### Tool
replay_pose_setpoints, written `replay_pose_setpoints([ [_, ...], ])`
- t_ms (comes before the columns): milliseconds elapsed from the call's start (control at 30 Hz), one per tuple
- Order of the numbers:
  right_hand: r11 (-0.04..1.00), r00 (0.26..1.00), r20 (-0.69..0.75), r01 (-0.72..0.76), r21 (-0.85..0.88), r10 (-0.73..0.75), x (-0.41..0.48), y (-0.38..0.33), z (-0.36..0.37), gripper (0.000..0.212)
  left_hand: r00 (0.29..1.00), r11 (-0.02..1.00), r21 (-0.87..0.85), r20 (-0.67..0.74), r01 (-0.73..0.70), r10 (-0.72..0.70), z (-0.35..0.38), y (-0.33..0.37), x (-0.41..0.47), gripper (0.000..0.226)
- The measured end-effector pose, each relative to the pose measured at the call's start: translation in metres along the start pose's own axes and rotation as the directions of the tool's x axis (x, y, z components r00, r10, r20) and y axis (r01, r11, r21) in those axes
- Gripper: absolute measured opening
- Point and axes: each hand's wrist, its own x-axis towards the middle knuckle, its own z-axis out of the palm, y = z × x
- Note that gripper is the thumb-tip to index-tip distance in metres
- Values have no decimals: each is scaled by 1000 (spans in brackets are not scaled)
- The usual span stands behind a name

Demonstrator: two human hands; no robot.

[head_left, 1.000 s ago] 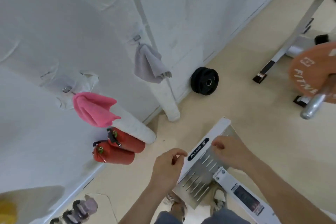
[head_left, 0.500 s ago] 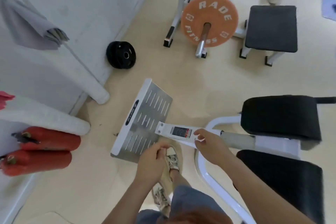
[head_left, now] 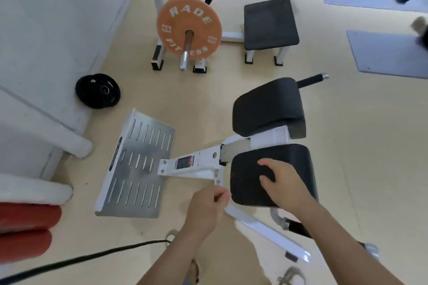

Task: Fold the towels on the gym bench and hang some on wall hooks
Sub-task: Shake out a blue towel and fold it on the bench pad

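Note:
No towel and no wall hook shows in the head view. My left hand hangs in front of me with its fingers curled in and nothing in it, just left of a black pad. My right hand is held over the near black pad of a white-framed gym machine, fingers loosely apart, holding nothing. A second black pad sits beyond it. Whether the right hand touches the pad is unclear.
A slotted metal footplate lies on the floor at left. By the white wall are a black weight plate and red cylinders. An orange plate on a rack, a black stool and grey mats lie beyond.
My view has swung right, away from the wall where a pink and a grey towel hang on hooks. Both hands stayed empty; the right one moved over the near black pad.

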Motion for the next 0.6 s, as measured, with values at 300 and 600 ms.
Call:
replay_pose_setpoints([
  [300, 944, 986, 168, -36, 327, -21, -26, 170, -82, 37, 995, 987, 157, -96, 19, -4, 189, 94, -23, 27],
  [600, 859, 981, 192, -101, 502, 3, -12, 280, -126, 29, 961, 866, 474, -274, 160, -28, 274, 149, 44, 45],
])
